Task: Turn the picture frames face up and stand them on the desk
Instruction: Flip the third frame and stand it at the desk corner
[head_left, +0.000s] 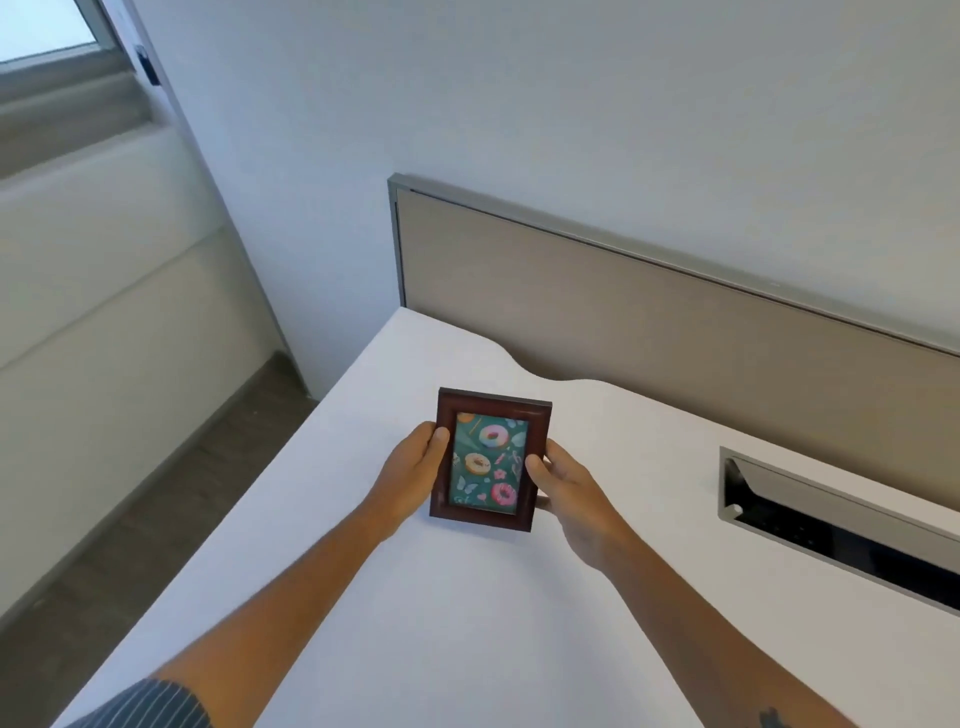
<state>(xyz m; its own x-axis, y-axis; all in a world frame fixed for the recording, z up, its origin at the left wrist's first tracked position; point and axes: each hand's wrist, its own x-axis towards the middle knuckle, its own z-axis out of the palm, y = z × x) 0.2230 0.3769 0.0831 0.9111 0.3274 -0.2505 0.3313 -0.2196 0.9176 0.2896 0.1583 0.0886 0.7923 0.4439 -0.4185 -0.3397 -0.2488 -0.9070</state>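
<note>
A small picture frame (488, 460) with a dark red-brown wooden border and a green doughnut picture faces me, upright in portrait position over the white desk (467, 623). My left hand (415, 467) grips its left edge, thumb on the front border. Gripping the right edge is my right hand (566, 483), thumb also on the front. The frame's bottom edge is at or just above the desk surface; I cannot tell whether it touches. Its back and any stand are hidden.
A beige partition panel (649, 322) with a metal rim runs along the desk's far side. An open grey cable tray slot (831, 525) is set into the desk at the right. The desk's left edge drops to the floor (130, 545).
</note>
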